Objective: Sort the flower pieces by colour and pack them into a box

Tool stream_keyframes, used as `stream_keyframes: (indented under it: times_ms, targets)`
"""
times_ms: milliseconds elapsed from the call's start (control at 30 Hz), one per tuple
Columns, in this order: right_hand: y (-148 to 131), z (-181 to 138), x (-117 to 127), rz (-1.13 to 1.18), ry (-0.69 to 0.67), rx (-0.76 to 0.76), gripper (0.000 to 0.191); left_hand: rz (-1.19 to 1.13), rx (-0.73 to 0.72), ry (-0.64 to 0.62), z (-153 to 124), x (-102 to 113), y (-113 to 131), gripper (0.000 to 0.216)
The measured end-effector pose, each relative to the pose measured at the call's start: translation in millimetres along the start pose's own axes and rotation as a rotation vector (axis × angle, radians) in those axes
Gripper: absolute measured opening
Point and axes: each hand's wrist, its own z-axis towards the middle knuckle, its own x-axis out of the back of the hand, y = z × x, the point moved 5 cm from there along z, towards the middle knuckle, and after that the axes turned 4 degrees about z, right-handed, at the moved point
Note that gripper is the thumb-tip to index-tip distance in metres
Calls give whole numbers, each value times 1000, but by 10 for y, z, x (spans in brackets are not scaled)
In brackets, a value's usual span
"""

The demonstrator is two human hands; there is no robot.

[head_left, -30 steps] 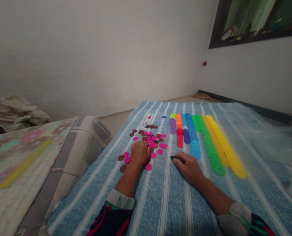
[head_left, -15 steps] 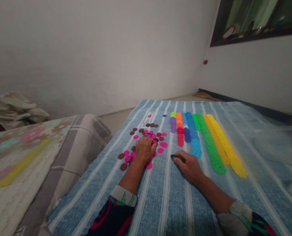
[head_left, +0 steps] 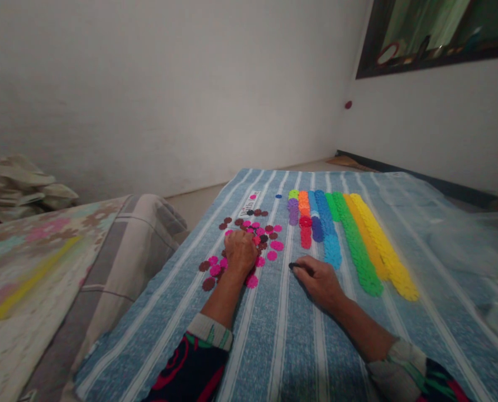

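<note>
My left hand (head_left: pixel 241 251) is over a loose scatter of toothed plastic discs, its fingers bent down and drawn together; the fingertips are hidden, so whatever they hold cannot be made out. Around it lie pink discs (head_left: pixel 277 245), brown discs (head_left: pixel 208 285) and a few black discs (head_left: pixel 263 238). To the right, my right hand (head_left: pixel 319 281) rests near the striped cloth, thumb and fingers pinching a black disc (head_left: pixel 293 266), seen almost edge-on; more than one may be stacked there.
Right of my hands, overlapping discs form rows: yellow (head_left: pixel 385 245), green (head_left: pixel 358 251), blue (head_left: pixel 329 223), red (head_left: pixel 306 237) and purple (head_left: pixel 293 211). A lone blue disc (head_left: pixel 278 196) lies farther back. Clear plastic bags (head_left: pixel 470 240) lie at the right on the striped cloth (head_left: pixel 148 335).
My left hand has shifted slightly left among the discs, uncovering a black disc on its right. My right hand keeps its pinch on the black disc. The view has turned a little.
</note>
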Motion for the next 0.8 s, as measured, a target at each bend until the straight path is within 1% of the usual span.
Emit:
stream_keyframes:
  times_ms: [100,200,300,467,533,667,800]
  targets:
    - [2,1,-5,-8,-4,2,14,-52,-62,10,11,-1,79,23]
    - [9,1,-9,-9,-11,8,14,-68,-108,-63,17,-40,146,21]
    - [15,-1,-6,-19,-3,17,13,-37,-64,-92,12,-40,124,24]
    - [21,2,-13,-18,-8,16,14,19,29,-41,2,9,47,24]
    - [21,4,-16,-17,-12,10,14,-11,-1,-26,12,-10,73,23]
    - [18,6,-18,-6,-16,-5,14,-115,-122,-18,39,-94,186,23]
    - [13,4,-18,4,-23,-9,14,-95,-154,-49,47,-139,233,23]
